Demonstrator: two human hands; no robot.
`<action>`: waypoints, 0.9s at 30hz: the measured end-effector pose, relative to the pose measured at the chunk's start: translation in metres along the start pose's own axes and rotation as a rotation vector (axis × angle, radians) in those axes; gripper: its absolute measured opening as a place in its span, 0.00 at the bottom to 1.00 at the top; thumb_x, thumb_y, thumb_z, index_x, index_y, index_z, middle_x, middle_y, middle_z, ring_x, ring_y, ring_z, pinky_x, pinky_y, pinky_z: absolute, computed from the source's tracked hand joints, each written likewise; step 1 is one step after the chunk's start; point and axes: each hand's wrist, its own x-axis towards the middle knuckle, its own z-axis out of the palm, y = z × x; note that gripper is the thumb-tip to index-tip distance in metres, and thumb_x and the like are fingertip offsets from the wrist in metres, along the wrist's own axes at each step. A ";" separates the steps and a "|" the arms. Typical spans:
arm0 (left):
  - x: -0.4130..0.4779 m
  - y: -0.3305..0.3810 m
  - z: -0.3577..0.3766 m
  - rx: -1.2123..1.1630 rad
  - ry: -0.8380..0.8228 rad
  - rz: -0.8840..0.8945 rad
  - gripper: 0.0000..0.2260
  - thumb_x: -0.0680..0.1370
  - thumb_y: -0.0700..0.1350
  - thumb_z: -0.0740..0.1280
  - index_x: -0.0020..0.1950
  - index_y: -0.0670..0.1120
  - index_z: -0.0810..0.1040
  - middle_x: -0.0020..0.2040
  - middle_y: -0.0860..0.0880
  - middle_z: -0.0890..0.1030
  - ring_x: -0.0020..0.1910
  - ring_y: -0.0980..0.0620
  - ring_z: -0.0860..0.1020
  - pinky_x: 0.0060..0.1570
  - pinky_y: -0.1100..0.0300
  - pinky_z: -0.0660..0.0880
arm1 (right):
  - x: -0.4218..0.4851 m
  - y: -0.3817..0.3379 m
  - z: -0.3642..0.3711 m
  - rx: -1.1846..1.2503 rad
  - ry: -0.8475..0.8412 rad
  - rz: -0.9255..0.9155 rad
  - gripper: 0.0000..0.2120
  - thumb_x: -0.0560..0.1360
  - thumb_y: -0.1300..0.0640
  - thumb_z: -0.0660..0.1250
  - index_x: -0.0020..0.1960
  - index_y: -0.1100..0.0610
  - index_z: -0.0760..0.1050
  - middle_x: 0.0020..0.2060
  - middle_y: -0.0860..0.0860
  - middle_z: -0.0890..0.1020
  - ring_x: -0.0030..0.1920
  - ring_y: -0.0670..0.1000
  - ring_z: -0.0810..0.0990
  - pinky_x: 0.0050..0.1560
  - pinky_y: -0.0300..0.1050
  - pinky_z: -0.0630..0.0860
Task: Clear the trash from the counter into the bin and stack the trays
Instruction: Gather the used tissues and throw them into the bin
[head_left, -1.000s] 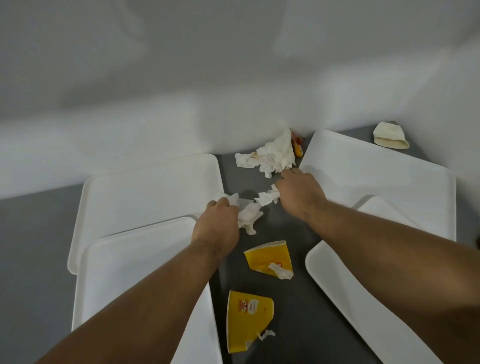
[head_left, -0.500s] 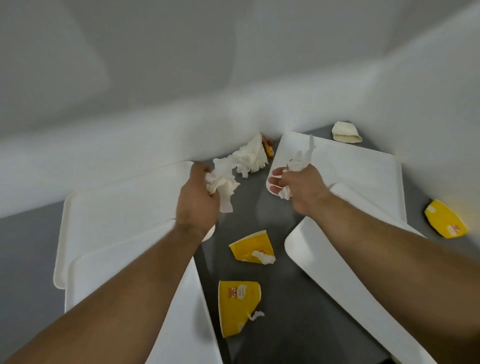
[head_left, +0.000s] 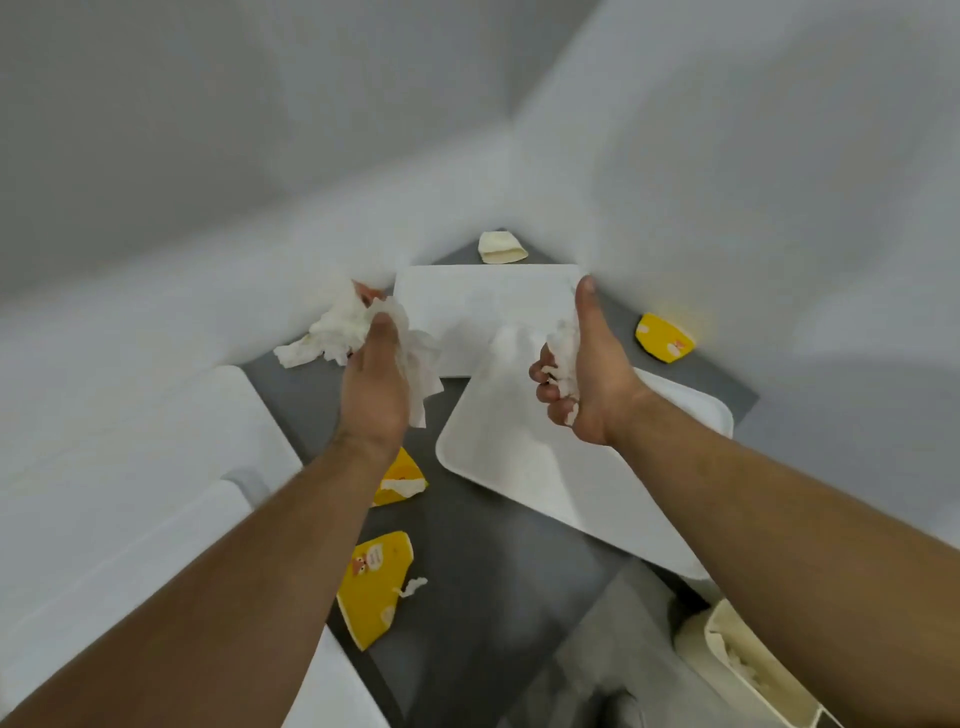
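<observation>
Crumpled white paper napkins are clenched in the left hand, a smaller white wad in the right hand; yellow paper wrappers are strewn lower centre on the grey table between white trays.

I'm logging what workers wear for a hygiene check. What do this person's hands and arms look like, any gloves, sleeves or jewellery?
Both are bare. The left hand and right hand have no gloves, and no rings show on the visible fingers. The forearms are uncovered as far as the frame's edge: no sleeves, watch, bracelet or wristband in view. Fine hair shows on the forearms.

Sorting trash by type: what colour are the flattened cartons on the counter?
Yellow with white print, clearest on the nearest carton in the head view.
</observation>
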 end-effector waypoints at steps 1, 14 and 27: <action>-0.004 -0.002 0.011 0.038 -0.022 -0.014 0.14 0.79 0.57 0.61 0.45 0.53 0.83 0.40 0.60 0.84 0.37 0.67 0.81 0.44 0.62 0.74 | -0.005 0.000 -0.012 0.034 0.036 -0.007 0.35 0.62 0.20 0.64 0.36 0.54 0.72 0.30 0.51 0.75 0.25 0.50 0.68 0.22 0.38 0.60; -0.148 -0.047 0.226 -0.090 -0.387 -0.119 0.09 0.78 0.34 0.63 0.49 0.48 0.77 0.42 0.44 0.83 0.34 0.48 0.79 0.30 0.56 0.75 | -0.095 0.046 -0.252 0.455 0.214 -0.293 0.07 0.77 0.52 0.73 0.48 0.54 0.79 0.34 0.50 0.77 0.28 0.46 0.72 0.22 0.37 0.64; -0.325 -0.257 0.416 0.228 -0.715 -0.628 0.28 0.67 0.27 0.60 0.67 0.35 0.67 0.54 0.38 0.76 0.46 0.44 0.78 0.34 0.56 0.78 | -0.126 0.225 -0.540 0.643 0.589 -0.100 0.26 0.68 0.81 0.50 0.53 0.58 0.72 0.42 0.59 0.76 0.38 0.56 0.76 0.41 0.50 0.76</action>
